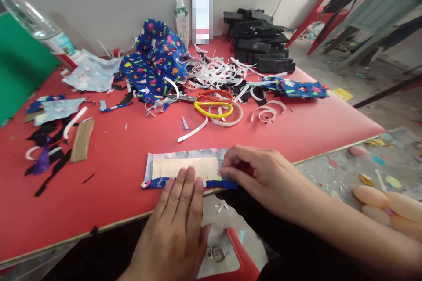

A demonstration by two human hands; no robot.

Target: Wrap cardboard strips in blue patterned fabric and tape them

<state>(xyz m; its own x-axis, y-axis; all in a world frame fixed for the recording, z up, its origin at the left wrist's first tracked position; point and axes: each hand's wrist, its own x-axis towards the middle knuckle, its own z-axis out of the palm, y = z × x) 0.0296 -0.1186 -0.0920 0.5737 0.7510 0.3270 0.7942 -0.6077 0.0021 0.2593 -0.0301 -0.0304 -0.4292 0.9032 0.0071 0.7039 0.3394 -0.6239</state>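
Observation:
A rectangular piece of fabric (158, 163), pale side up with a tan card (171, 167) on it, lies near the front edge of the red table (132, 140). Its blue printed bottom edge (154, 183) is folded up. My left hand (180, 210) lies flat on the lower edge of the card, fingers stretched out together. My right hand (260, 175) pinches the fabric's right edge, fingers pressed together on the fold.
Scissors with orange and yellow handles (211, 102) lie mid-table among white paper strips (217, 72). Blue printed fabric (154, 61) is heaped behind. Black pieces (260, 39) are stacked at back right. A carton (182, 19), a brown card strip (81, 140) and scraps lie around.

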